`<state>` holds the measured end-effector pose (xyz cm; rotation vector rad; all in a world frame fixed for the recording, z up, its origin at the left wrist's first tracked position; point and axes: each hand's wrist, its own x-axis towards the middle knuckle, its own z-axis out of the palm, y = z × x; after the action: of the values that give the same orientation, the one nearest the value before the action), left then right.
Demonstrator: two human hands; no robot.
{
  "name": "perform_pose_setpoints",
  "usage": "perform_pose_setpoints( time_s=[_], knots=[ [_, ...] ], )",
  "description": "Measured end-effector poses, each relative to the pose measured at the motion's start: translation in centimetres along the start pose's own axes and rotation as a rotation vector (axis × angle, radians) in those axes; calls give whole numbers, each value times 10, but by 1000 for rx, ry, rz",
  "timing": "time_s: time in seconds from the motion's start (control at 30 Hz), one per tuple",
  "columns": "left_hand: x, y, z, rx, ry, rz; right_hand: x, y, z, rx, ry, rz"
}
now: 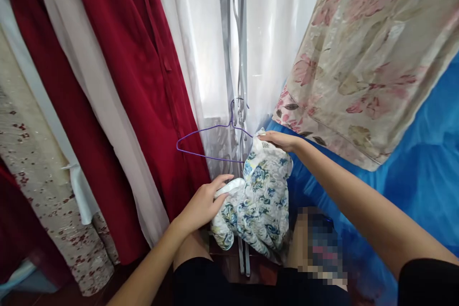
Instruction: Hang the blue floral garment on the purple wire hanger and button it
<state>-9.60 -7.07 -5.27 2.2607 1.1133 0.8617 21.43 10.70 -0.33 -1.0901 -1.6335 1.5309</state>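
A white garment with a blue and green floral print (260,201) hangs partly on a purple wire hanger (201,141). My right hand (281,140) pinches the garment's top edge at the hanger's right shoulder. My left hand (206,203) grips a white fold of the same garment lower down on its left side. The hanger's left arm is bare, and its hook rests on a grey metal upright (238,57) in front of a white sheer curtain (201,48).
Dark red garments (143,81) and a pale cream one (89,86) hang at the left, beside a beige speckled fabric (43,167). A beige cloth with pink flowers (369,57) hangs at the upper right over blue sheeting (423,167). My knees show below.
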Motion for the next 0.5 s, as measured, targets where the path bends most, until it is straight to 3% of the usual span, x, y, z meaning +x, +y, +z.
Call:
perform_pose_setpoints(
  time_s=[0.17,0.3,0.4,0.5],
  knots=[
    [-12,-90,-28,198,-93,-18,-14,3,-7,83,-5,-62],
    [3,-146,-61,436,39,-26,-18,1,-12,126,-75,-97],
    [31,-156,-91,535,174,-85,-19,0,-12,143,-67,-118],
    [67,-145,-117,598,262,-132,-22,-1,-11,144,-49,-122]
  ],
)
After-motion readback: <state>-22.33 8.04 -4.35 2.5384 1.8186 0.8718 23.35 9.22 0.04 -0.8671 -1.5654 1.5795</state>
